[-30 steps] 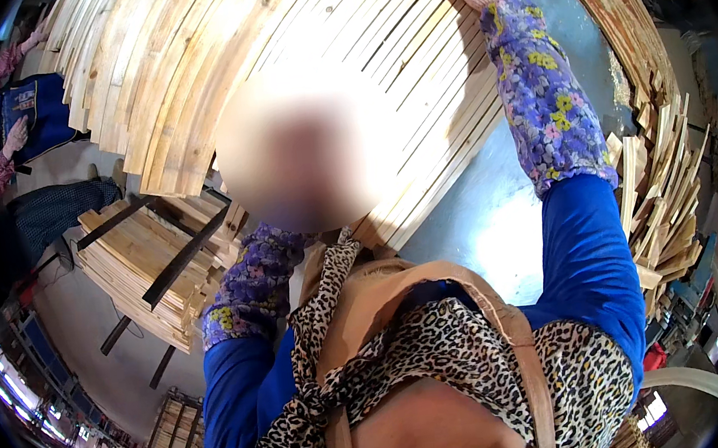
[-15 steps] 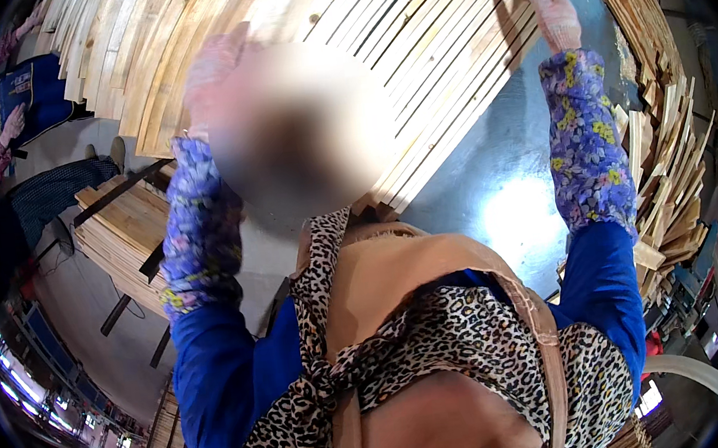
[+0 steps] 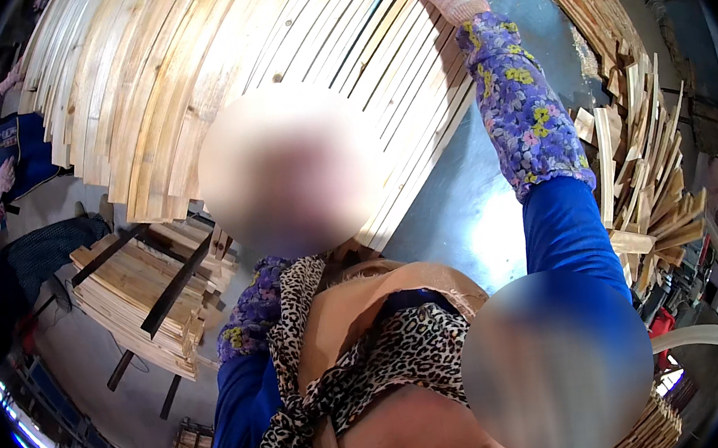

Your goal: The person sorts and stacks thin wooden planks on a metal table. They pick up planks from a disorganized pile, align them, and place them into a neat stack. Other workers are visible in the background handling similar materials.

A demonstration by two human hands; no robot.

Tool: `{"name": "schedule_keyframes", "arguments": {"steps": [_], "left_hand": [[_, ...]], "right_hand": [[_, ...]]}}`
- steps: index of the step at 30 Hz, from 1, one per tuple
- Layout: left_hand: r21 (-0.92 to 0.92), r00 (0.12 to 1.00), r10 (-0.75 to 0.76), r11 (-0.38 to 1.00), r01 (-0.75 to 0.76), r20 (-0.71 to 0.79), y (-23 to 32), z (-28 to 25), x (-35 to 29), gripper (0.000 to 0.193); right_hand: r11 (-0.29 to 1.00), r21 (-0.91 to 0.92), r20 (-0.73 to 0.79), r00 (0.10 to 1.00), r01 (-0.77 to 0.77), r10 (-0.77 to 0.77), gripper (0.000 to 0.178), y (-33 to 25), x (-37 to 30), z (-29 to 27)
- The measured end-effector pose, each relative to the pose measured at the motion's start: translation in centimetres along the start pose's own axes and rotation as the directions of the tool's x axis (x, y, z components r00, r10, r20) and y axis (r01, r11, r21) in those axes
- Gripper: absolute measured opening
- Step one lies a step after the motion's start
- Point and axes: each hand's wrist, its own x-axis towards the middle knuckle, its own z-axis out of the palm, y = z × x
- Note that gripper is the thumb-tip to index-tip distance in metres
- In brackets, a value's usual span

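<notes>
Touching wooden strips (image 3: 413,115) with one right hand (image 3: 457,2)

Over a dozen strips spread across one blue-grey table (image 3: 445,216), upper centre; the half-curled hand meets their ends (whether gripping, I cannot tell); one blurred disc hides the left hand.

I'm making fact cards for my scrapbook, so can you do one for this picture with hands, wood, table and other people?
Right hand: at the far ends of some wooden strips, fingers touching them
Left hand: out of sight, though its purple flowered sleeve shows
Strips: many, lying side by side
Table: blue-grey and shiny
Right side: a messy pile of wood pieces
Left side: a stack of boards
Other people: another person's hand, far left
</notes>
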Motion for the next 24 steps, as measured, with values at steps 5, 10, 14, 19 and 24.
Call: {"name": "schedule_keyframes", "arguments": {"steps": [5,10,14,19,24], "left_hand": [[-0.402,0.963,-0.191,0.88,0.254,0.191,1.4,-2.6,1.2,0.07],[-0.21,0.975,-0.092,0.968,0.134,0.2,0.5,-3.9,0.7,0.056],[-0.262,0.98,-0.14,0.949,0.174,0.144,0.6,-4.3,-0.2,0.049],[-0.148,0.943,0.251,0.947,-0.287,-0.22,-2.4,-6.5,1.0,0.032],[0.047,0.985,-0.113,0.992,0.12,-0.132,-13.8,-9.5,-0.4,0.06]], "right_hand": [[0.976,0.156,-0.244,0.964,0.15,-0.109,0.083,1.4,-1.5,-0.8],[0.938,0.023,-0.199,0.921,0.347,-0.336,0.077,-1.6,-7.0,-6.7],[0.777,-0.141,-0.486,0.64,0.614,-0.595,0.064,-0.8,-9.5,-9.5],[0.826,0.394,-0.544,0.827,0.403,-0.144,0.082,0.6,-17.0,-3.6],[0.952,0.304,-0.021,0.998,-0.044,0.053,0.079,10.3,-30.5,11.2]]}}
